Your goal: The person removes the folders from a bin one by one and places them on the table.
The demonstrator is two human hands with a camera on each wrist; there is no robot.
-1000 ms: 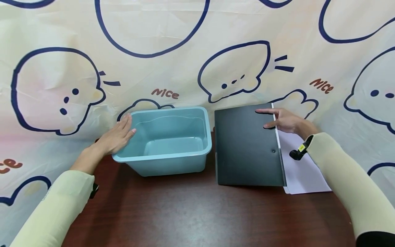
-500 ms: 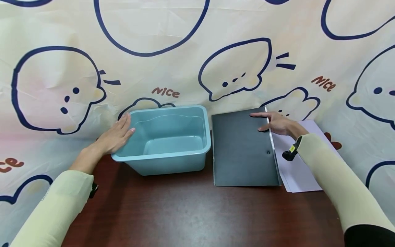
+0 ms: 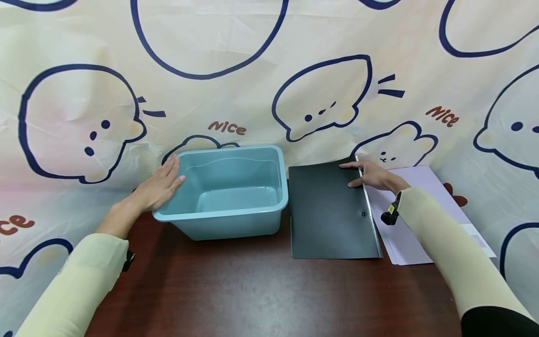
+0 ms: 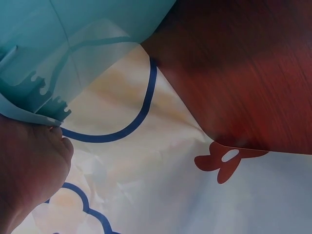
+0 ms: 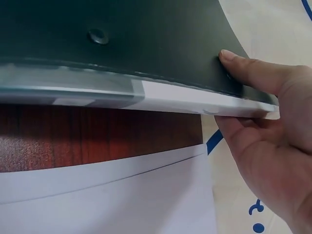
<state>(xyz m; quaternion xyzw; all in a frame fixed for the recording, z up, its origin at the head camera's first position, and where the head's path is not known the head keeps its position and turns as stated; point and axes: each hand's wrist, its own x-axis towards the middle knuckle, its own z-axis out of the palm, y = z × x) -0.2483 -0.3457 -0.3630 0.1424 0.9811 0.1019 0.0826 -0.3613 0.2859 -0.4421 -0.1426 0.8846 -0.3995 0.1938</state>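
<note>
My left hand (image 3: 156, 186) rests with straight fingers on the left rim of a light blue plastic tub (image 3: 236, 229). Nothing lies inside the tub; part of this hand also shows under the rim in the left wrist view. To the tub's right is a dark file folder (image 3: 326, 220) with a pale label strip along its spine. At the upper part of that spine my right hand (image 3: 375, 176) grips it, the thumb (image 5: 239, 63) on the cover and other fingers underneath. Bare tabletop shows below the spine in the right wrist view.
Pale lilac paper sheets (image 3: 421, 192) lie to the folder's right, partly under the right forearm. The brown table (image 3: 252, 290) extends in front. A cloth printed with cartoon outlines (image 3: 236, 103) hangs behind and at both sides.
The folder has moved left, off part of the sheets, and its upper edge has come lower in the head view. My right hand has travelled with it; the left hand and tub stay put.
</note>
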